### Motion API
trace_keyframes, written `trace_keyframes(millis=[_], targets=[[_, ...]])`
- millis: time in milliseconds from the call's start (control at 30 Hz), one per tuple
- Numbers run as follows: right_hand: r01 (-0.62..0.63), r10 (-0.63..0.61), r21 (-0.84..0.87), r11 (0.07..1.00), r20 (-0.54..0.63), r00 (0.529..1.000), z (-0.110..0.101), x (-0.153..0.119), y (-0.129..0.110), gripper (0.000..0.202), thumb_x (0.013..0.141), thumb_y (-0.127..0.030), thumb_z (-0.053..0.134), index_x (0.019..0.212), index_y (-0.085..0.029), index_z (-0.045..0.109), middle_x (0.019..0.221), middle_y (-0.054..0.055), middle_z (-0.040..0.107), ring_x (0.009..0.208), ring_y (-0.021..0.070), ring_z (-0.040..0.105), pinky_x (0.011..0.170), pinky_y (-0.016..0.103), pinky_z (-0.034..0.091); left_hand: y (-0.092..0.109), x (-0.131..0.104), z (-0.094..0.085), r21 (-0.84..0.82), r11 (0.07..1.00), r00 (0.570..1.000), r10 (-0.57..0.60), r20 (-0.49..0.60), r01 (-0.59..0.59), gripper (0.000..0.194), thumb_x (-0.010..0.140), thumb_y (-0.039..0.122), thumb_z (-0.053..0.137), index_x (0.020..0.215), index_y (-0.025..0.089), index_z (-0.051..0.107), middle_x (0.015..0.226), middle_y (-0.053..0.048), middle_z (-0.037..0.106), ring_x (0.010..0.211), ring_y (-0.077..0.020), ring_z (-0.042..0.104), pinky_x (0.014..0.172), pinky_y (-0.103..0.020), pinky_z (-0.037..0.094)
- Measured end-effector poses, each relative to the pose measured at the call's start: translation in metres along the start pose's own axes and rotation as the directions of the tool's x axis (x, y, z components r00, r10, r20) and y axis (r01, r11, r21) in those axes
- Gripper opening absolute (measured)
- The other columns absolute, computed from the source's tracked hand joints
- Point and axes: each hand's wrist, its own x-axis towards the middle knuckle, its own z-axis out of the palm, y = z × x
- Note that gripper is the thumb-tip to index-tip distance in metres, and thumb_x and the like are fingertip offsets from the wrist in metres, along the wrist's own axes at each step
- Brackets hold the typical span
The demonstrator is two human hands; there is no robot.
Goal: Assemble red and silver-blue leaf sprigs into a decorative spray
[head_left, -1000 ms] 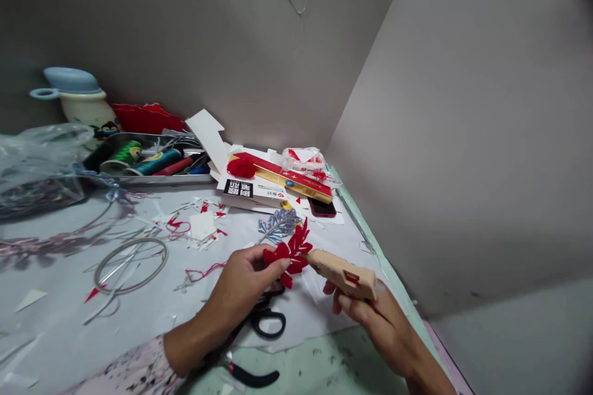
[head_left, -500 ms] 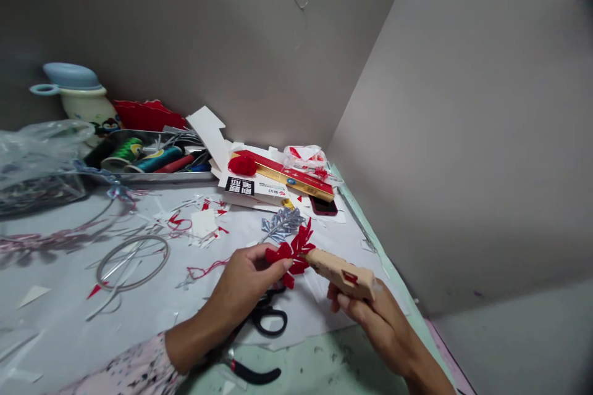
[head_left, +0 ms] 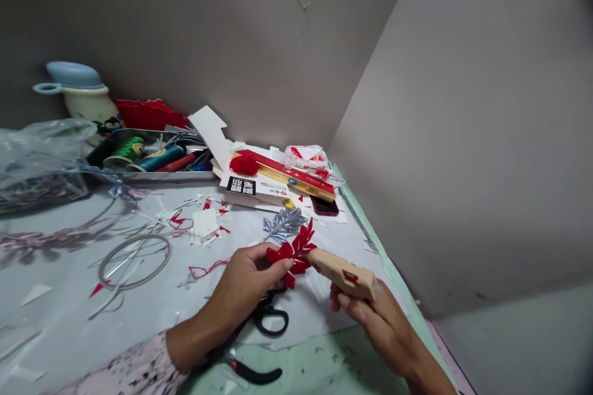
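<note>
Left hand (head_left: pixel 245 278): you pinch the red cut-paper flower (head_left: pixel 294 250) in closed fingers.
Right hand (head_left: pixel 365 315): you grip the tan glue gun (head_left: pixel 341 273), nozzle touching the flower.
Bench (head_left: pixel 324 364): black-handled scissors (head_left: pixel 269 318) lie under your left hand.

Two hands (head_left: pixel 248 281); two thread spools (head_left: pixel 126 153)

Red cutout ornament (head_left: pixel 295 251): flat piece w/ several pointed, petal-like lobes fanning up & out, glossy red, pinched at its left lobe, held just above the white sheet near the table's front-right edge. Glue gun (head_left: pixel 343 273): small, tan/beige body w/ a red trigger mark on its side, lying tilted, nozzle end pointing up-left & touching the ornament's right side, rear end lower-right. Both sit close together, mid-air.
</note>
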Motion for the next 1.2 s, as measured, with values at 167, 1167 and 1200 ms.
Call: trace_keyframes(millis=[167,1167,1200], targets=[[0.018,-0.018,-0.016,1.0,0.029,0.999,0.0,0.001,0.001,0.013,0.086,-0.019,0.047,0.084,-0.019,0.06,0.085,0.003,0.061,0.08,0.0182,0.055,0.07,0.029,0.041,0.001,0.0,0.0,-0.01,1.0,1.0,-0.004,0.006,0.004,0.023,0.079,0.036,0.068,0.08,0.014,0.069,0.069,-0.007,0.073,0.065,-0.0172,0.062,0.063,-0.027,0.047],[-0.13,0.079,-0.676,0.725,-0.106,0.991,0.0,0.018,0.059,0.037,0.083,-0.013,0.047,0.12,-0.012,0.053,0.104,0.014,0.059,0.092,0.0267,0.058,0.082,0.041,0.045,0.002,-0.001,-0.044,-0.281,0.958,0.99,0.019,-0.139,-0.058,0.023,0.074,0.034,0.078,0.085,0.015,0.071,0.085,-0.008,0.077,0.074,-0.0193,0.07,0.068,-0.028,0.053],[-0.107,0.071,-0.653,0.75,-0.082,0.994,-0.002,0.016,0.059,0.039,0.083,-0.015,0.051,0.122,-0.013,0.053,0.108,0.015,0.06,0.096,0.027,0.058,0.085,0.041,0.045,0.0,-0.001,-0.047,-0.289,0.956,0.99,0.01,-0.138,-0.05,0.023,0.074,0.034,0.078,0.085,0.015,0.071,0.083,-0.007,0.077,0.073,-0.0187,0.069,0.068,-0.028,0.053]])
